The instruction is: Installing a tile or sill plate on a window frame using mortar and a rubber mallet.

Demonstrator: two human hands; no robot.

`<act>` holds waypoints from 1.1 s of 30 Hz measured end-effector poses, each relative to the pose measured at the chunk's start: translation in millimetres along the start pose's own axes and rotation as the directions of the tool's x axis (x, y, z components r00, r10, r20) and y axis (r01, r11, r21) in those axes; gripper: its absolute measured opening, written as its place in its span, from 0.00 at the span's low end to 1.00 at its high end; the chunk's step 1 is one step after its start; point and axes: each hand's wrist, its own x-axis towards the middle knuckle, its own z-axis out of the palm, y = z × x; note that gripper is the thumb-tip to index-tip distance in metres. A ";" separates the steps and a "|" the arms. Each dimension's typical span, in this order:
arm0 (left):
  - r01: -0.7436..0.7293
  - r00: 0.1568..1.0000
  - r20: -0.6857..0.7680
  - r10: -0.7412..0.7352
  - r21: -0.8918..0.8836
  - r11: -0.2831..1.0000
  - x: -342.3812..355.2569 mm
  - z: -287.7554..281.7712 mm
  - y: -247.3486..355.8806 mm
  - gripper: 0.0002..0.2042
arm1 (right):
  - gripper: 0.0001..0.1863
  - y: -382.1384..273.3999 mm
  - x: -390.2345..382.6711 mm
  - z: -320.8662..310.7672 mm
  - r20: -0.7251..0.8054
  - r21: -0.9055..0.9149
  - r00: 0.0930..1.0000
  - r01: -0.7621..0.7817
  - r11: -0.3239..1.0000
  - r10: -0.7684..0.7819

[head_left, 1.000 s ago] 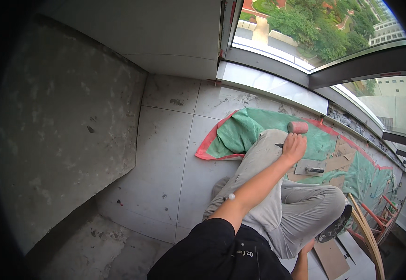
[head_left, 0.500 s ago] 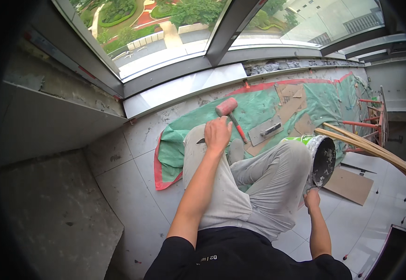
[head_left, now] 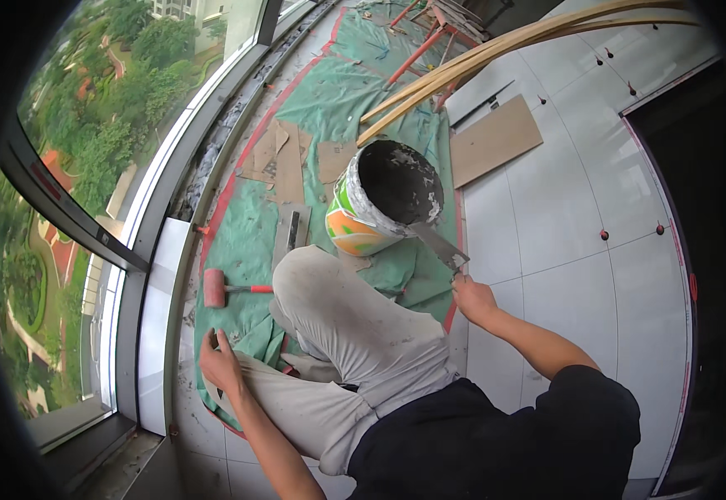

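My right hand [head_left: 473, 300] is closed round the handle of a trowel [head_left: 440, 245], its flat metal blade reaching to the rim of a bucket. That bucket [head_left: 356, 227] is white with green and orange patterns, smeared with grey around the mouth, and dark grey inside. It stands just beyond my bent right knee. Beside my left leg, my left hand [head_left: 223, 363] has its fingers apart and nothing in it. A red-headed mallet [head_left: 215, 288] lies ahead of that hand. A flat plastering trowel [head_left: 290, 233] rests between mallet and bucket, partly behind my knee.
Green sheeting [head_left: 238, 242] with red edging covers the floor under me. Cardboard pieces [head_left: 284, 158] lie on it. Long wooden strips [head_left: 455, 68] reach in above the bucket, near a red metal frame [head_left: 417, 57]. White tiles [head_left: 559, 225] with small dark pegs spread rightward; windows line the left.
My view has turned right. The trowel in my right hand now shows at the bucket's rim. My left hand has shifted from atop my left leg to beside it.
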 end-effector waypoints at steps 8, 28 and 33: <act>0.010 0.999 0.048 -0.009 -0.011 1.000 9.2 -1.0 -12.0 0.20 | 0.16 2.0 59.6 -87.1 -0.009 0.031 0.994 0.109 0.994 -0.109; -0.104 0.984 -0.086 0.154 0.422 0.901 134.8 -30.5 -182.1 0.27 | 0.15 -388.9 229.6 128.8 0.040 0.606 0.585 0.631 0.485 -0.810; -0.147 0.972 -0.070 0.223 0.559 0.816 164.0 -14.2 -228.0 0.31 | 0.23 -492.7 259.0 214.8 -0.062 0.316 0.550 0.802 0.506 -0.833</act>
